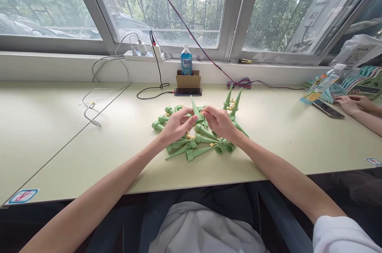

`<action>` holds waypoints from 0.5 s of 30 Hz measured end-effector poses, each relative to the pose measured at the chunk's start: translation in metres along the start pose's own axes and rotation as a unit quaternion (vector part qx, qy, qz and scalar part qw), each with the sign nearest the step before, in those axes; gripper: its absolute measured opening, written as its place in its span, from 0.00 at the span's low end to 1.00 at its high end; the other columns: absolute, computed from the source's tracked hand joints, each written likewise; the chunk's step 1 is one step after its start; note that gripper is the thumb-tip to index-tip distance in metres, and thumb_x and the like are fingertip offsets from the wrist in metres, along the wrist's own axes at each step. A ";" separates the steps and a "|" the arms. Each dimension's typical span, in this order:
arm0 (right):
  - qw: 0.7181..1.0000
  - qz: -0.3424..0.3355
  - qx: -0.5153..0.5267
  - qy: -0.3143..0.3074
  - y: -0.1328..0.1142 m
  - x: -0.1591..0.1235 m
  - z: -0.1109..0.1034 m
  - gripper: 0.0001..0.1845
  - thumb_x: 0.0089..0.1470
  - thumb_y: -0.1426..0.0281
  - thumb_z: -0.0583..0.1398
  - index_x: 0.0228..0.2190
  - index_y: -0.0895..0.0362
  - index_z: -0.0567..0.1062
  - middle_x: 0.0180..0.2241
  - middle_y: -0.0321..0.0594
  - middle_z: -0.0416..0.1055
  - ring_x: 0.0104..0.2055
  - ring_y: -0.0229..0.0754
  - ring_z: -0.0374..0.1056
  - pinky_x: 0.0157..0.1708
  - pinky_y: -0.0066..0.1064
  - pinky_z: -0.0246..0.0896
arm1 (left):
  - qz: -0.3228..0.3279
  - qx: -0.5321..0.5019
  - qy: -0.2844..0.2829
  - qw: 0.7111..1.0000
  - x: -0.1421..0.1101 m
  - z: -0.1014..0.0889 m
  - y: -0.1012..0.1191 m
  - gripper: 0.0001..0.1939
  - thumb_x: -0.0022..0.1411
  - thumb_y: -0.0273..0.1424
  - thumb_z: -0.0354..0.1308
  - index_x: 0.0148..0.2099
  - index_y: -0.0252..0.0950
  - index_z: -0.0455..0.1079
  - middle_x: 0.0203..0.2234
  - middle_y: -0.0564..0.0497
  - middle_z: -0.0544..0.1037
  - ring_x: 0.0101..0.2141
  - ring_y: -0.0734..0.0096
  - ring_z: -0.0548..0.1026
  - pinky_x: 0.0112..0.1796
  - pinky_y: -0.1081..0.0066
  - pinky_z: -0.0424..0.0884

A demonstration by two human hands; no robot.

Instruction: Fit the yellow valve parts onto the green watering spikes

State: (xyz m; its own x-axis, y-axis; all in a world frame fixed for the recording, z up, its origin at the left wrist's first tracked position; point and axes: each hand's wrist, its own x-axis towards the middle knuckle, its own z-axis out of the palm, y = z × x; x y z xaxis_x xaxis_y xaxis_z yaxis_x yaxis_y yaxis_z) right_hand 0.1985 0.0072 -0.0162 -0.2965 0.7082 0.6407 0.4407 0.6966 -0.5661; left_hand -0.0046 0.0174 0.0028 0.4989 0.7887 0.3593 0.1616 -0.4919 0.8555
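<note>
My left hand (pixel 176 126) is closed around a green plastic watering spike (pixel 195 109), its pointed end aimed up and away from me. Against the wide end of that spike, my right hand (pixel 220 123) pinches with thumb and forefinger; a bit of yellow shows at the fingertips, too small to name. Under and around both hands lies a loose pile of green spikes (pixel 199 153) with ribbed caps and small yellow valves. Two more spikes (pixel 236 103) stand point up behind my right hand.
Behind the pile, a phone (pixel 188 92) leans on a cardboard box (pixel 188 81) near a blue bottle (pixel 186 61). Cables (pixel 240 82) and a power strip (pixel 143 54) line the window side. To the right are another person's hands (pixel 355 104), a phone (pixel 328 108) and a tilted bottle (pixel 322 85).
</note>
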 end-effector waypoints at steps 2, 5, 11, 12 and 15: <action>1.000 0.001 0.002 0.000 -0.001 0.000 0.000 0.15 0.70 0.61 0.49 0.35 0.55 0.68 0.19 0.28 0.58 0.21 0.33 0.54 0.25 0.26 0.52 | 0.032 0.007 0.000 0.999 0.000 0.001 -0.003 0.18 0.66 0.45 0.58 0.44 0.35 0.69 0.32 0.51 0.68 0.25 0.77 0.70 0.22 0.76 0.67; 1.000 0.002 -0.001 -0.003 -0.001 0.001 -0.001 0.15 0.70 0.62 0.49 0.34 0.55 0.68 0.19 0.28 0.57 0.21 0.33 0.53 0.25 0.26 0.51 | 0.061 0.033 0.007 0.998 0.002 0.002 -0.007 0.16 0.66 0.43 0.58 0.46 0.35 0.69 0.40 0.48 0.68 0.27 0.77 0.72 0.24 0.75 0.72; 1.000 -0.008 -0.017 -0.003 0.000 0.002 -0.002 0.15 0.70 0.62 0.49 0.31 0.55 0.66 0.20 0.29 0.58 0.22 0.33 0.51 0.26 0.26 0.50 | 0.090 0.075 0.030 0.993 0.001 0.003 -0.009 0.13 0.66 0.40 0.59 0.48 0.36 0.71 0.44 0.46 0.70 0.27 0.78 0.72 0.27 0.72 0.77; 1.000 -0.009 -0.017 -0.005 0.000 0.002 -0.002 0.16 0.70 0.62 0.49 0.31 0.55 0.65 0.20 0.29 0.58 0.22 0.33 0.51 0.26 0.26 0.50 | 0.092 0.080 0.034 0.992 0.001 0.003 -0.009 0.13 0.66 0.39 0.59 0.48 0.36 0.71 0.44 0.46 0.70 0.27 0.78 0.72 0.28 0.72 0.77; 1.000 -0.006 -0.019 -0.010 0.000 0.002 -0.002 0.16 0.70 0.62 0.49 0.30 0.54 0.63 0.20 0.29 0.57 0.22 0.33 0.50 0.26 0.27 0.49 | 0.097 0.089 0.042 0.990 0.000 0.003 -0.010 0.12 0.66 0.37 0.59 0.49 0.38 0.72 0.45 0.46 0.70 0.27 0.79 0.71 0.28 0.72 0.78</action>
State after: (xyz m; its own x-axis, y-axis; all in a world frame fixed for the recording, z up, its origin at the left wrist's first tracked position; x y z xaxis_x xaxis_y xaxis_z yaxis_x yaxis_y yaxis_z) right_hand 0.1995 0.0084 -0.0144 -0.3186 0.7016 0.6374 0.4686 0.7011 -0.5375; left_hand -0.0030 0.0212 -0.0068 0.4635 0.6972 0.5468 0.2204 -0.6885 0.6910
